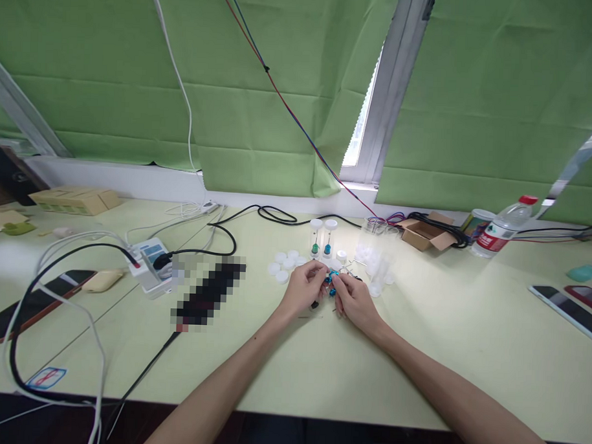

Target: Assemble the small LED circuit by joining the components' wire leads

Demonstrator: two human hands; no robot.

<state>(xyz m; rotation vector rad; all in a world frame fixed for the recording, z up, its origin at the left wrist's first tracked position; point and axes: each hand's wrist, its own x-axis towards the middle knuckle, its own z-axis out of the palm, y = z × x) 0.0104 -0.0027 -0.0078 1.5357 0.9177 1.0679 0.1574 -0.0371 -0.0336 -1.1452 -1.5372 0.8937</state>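
Note:
My left hand (pixel 305 286) is closed in a pinch at the middle of the table, its fingertips beside a few small shiny blue pieces (pixel 333 292). Facing it, my right hand (pixel 355 298) pinches a small blue piece (pixel 333 274); its exact kind is too small to tell. What my left fingers hold is hidden. A small black piece (pixel 314 305) shows below the left fingers. Just behind the hands stand two clear capped tubes, one with a green piece (pixel 315 247) inside and one with a blue piece (pixel 327 248). Thin metal rods (pixel 355 263) lie behind my right hand.
Several white round caps (pixel 282 273) lie left of the tubes. Clear empty tubes (pixel 382 267) lie to the right. Farther out are a cardboard box (pixel 429 234), a water bottle (pixel 502 229), phones (pixel 567 312), a power strip (pixel 151 265) with cables, and a blurred-out dark object (pixel 208 296).

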